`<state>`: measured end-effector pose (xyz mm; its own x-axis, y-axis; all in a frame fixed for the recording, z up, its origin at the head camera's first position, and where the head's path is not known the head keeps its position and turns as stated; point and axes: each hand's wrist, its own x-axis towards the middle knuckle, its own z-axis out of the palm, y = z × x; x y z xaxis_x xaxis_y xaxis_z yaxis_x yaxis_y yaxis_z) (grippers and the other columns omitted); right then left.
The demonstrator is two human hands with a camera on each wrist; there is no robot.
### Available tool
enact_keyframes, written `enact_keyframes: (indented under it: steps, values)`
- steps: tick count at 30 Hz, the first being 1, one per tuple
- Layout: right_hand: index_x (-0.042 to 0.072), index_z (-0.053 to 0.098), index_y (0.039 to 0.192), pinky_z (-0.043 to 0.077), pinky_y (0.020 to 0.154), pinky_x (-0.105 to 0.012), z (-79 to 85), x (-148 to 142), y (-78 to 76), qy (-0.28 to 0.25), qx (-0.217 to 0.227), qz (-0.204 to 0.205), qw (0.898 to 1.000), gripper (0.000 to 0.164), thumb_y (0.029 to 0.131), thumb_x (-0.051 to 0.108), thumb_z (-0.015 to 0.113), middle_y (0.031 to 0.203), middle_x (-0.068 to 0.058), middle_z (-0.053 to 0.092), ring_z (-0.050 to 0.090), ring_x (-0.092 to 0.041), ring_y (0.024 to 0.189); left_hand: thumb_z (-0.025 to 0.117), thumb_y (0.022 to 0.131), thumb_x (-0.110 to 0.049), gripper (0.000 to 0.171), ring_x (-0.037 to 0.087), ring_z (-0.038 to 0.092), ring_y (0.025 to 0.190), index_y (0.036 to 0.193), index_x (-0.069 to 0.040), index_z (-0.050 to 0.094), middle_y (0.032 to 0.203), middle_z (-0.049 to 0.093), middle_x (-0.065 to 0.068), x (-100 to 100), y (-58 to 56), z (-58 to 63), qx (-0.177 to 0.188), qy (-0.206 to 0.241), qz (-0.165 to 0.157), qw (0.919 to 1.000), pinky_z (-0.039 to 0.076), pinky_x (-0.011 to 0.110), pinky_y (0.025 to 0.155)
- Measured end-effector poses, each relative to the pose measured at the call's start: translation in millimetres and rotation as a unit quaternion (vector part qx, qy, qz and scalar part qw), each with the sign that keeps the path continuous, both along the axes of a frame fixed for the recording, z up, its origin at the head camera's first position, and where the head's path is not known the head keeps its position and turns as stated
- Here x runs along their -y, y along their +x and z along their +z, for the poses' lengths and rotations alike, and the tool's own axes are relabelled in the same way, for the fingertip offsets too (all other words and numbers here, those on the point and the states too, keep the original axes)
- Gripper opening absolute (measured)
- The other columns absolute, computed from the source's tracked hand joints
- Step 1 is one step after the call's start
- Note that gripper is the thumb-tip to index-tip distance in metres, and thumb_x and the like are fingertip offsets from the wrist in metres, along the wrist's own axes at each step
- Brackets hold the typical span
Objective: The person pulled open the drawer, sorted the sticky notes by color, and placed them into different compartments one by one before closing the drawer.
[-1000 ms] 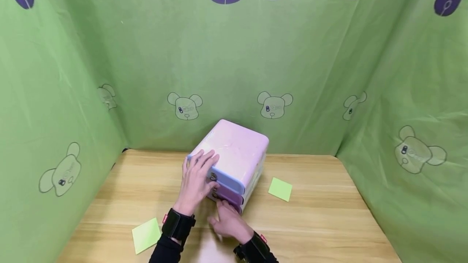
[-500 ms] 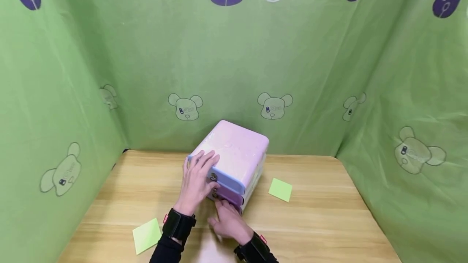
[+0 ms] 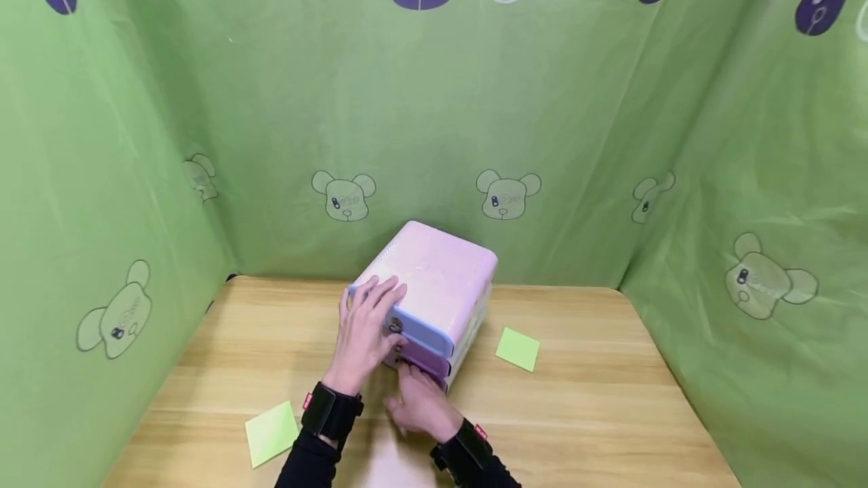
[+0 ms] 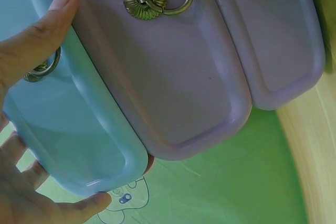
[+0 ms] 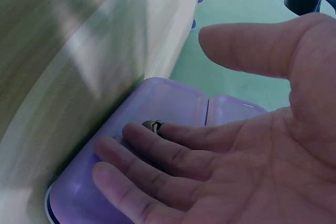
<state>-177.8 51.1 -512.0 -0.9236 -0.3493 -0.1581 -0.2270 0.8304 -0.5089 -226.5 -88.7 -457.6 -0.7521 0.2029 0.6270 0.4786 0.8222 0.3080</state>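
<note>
A small chest of drawers (image 3: 441, 269) with a pinkish-lilac top stands on the table. Its front has a blue drawer (image 4: 79, 129), a purple drawer (image 4: 168, 72) below it, and a paler purple drawer (image 4: 278, 40) lowest, all pushed in. My left hand (image 3: 359, 337) rests over the front left top edge, its fingers on the top and side and its thumb across the blue drawer's front. At the lowest drawer, my right hand (image 3: 423, 401) is palm-up in its wrist view, fingers nearly straight, the index fingertip touching the ring pull (image 5: 155, 126). Whether it hooks the ring is unclear.
Square green sticky notes lie on the table, one (image 3: 271, 434) left of my left wrist and another (image 3: 518, 349) right of the chest. Green printed curtains (image 3: 434, 111) enclose the wooden table (image 3: 576, 398) at the back and sides.
My right hand has shifted very slightly up toward the lowest drawer. My left hand and the chest hold still, apart from a small camera drift.
</note>
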Motion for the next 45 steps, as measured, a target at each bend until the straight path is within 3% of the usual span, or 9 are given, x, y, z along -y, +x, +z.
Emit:
enact_keyframes:
  steps: [8, 13, 16, 20, 25, 29, 32, 37, 45]
  values:
    - [-0.009, 0.036, 0.151, 0.039, 0.118, -0.059, 2.8, 0.2, 1.4, -0.029, 0.035, -0.003, 0.999, 0.077, 0.096, 0.036, 0.065, 0.155, -0.032, 0.041, 0.043, -0.046, 0.143, 0.099, 0.051, -0.024, 0.093, 0.033, 0.05, 0.139, 0.137, -0.021, 0.061, 0.148, 0.06, 0.001, 0.0, -0.7, 0.4, 0.005, 0.002, 0.0, 1.0, 0.028, 0.075, 0.116]
    - [-0.012, 0.026, 0.154, 0.033, 0.119, -0.066, 3.0, -3.0, 8.8, -0.12, 0.081, -0.019, 0.989, 0.083, 0.097, 0.036, 0.064, 0.158, -0.037, 0.031, 0.035, -0.052, 0.146, 0.099, 0.051, -0.026, 0.094, 0.033, 0.05, 0.139, 0.137, -0.021, 0.061, 0.147, 0.06, 0.001, -0.2, 0.4, 0.1, 0.003, -0.002, 0.0, 1.0, 0.029, 0.075, 0.115]
    - [-0.016, 0.024, 0.152, 0.027, 0.12, -0.069, 0.8, -5.0, 11.8, -0.208, 0.116, -0.031, 0.971, 0.083, 0.098, 0.032, 0.064, 0.157, -0.04, 0.028, 0.03, -0.056, 0.147, 0.099, 0.05, -0.025, 0.094, 0.033, 0.05, 0.139, 0.136, -0.021, 0.062, 0.147, 0.06, 0.001, -0.2, 1.3, 0.0, 0.006, 0.001, 0.001, 1.0, 0.029, 0.075, 0.115]
    - [-0.011, 0.031, 0.152, 0.022, 0.119, -0.073, -6.3, -5.5, 12.4, -0.34, 0.149, -0.07, 0.926, 0.076, 0.096, 0.025, 0.066, 0.16, -0.036, 0.028, 0.024, -0.056, 0.149, 0.098, 0.051, -0.025, 0.094, 0.033, 0.049, 0.14, 0.137, -0.022, 0.061, 0.148, 0.059, 0.0, -0.4, 2.0, -0.3, 0.014, 0.001, 0.003, 0.9999, 0.029, 0.074, 0.116]
    - [-0.009, 0.031, 0.154, 0.041, 0.114, -0.064, -17.0, -6.0, 9.8, -0.434, 0.178, -0.088, 0.879, 0.072, 0.096, 0.019, 0.065, 0.16, -0.034, 0.029, 0.034, -0.055, 0.145, 0.098, 0.051, -0.026, 0.094, 0.033, 0.049, 0.14, 0.137, -0.022, 0.061, 0.148, 0.059, 0.0, 1.0, 2.5, -1.0, 0.014, -0.001, 0.005, 0.9999, 0.029, 0.074, 0.116]
    - [-0.013, 0.027, 0.153, 0.05, 0.109, -0.053, -15.3, -7.6, 9.8, -0.466, 0.184, -0.103, 0.859, 0.073, 0.098, 0.018, 0.063, 0.157, -0.036, 0.032, 0.046, -0.048, 0.139, 0.098, 0.051, -0.026, 0.094, 0.032, 0.049, 0.14, 0.138, -0.022, 0.061, 0.148, 0.059, 0.0, 1.1, 1.8, -1.1, 0.01, -0.001, 0.004, 0.9999, 0.029, 0.074, 0.116]
    - [-0.01, 0.024, 0.155, 0.047, 0.111, -0.056, -9.7, -6.8, 14.8, -0.465, 0.184, -0.112, 0.859, 0.078, 0.097, 0.021, 0.065, 0.159, -0.036, 0.03, 0.044, -0.049, 0.139, 0.099, 0.051, -0.026, 0.095, 0.032, 0.049, 0.14, 0.138, -0.022, 0.061, 0.148, 0.059, 0.0, 1.1, 1.5, -1.0, 0.009, -0.004, 0.003, 0.9999, 0.029, 0.074, 0.116]
    - [-0.004, 0.01, 0.16, 0.039, 0.112, -0.069, -6.9, -2.8, 22.7, -0.439, 0.191, -0.105, 0.872, 0.092, 0.095, 0.026, 0.068, 0.164, -0.035, 0.015, 0.025, -0.06, 0.146, 0.099, 0.05, -0.026, 0.095, 0.033, 0.051, 0.138, 0.137, -0.021, 0.061, 0.147, 0.06, 0.002, 2.2, 2.5, -1.9, 0.007, -0.006, 0.003, 1.0, 0.03, 0.075, 0.114]
    - [-0.002, 0.003, 0.161, 0.021, 0.118, -0.074, -12.4, 2.6, 16.0, -0.367, 0.168, -0.07, 0.912, 0.098, 0.095, 0.028, 0.068, 0.166, -0.034, 0.006, 0.019, -0.06, 0.148, 0.098, 0.051, -0.026, 0.095, 0.033, 0.05, 0.139, 0.138, -0.022, 0.061, 0.148, 0.059, 0.001, 3.9, 0.4, -0.7, 0.008, -0.001, 0.001, 1.0, 0.029, 0.074, 0.115]
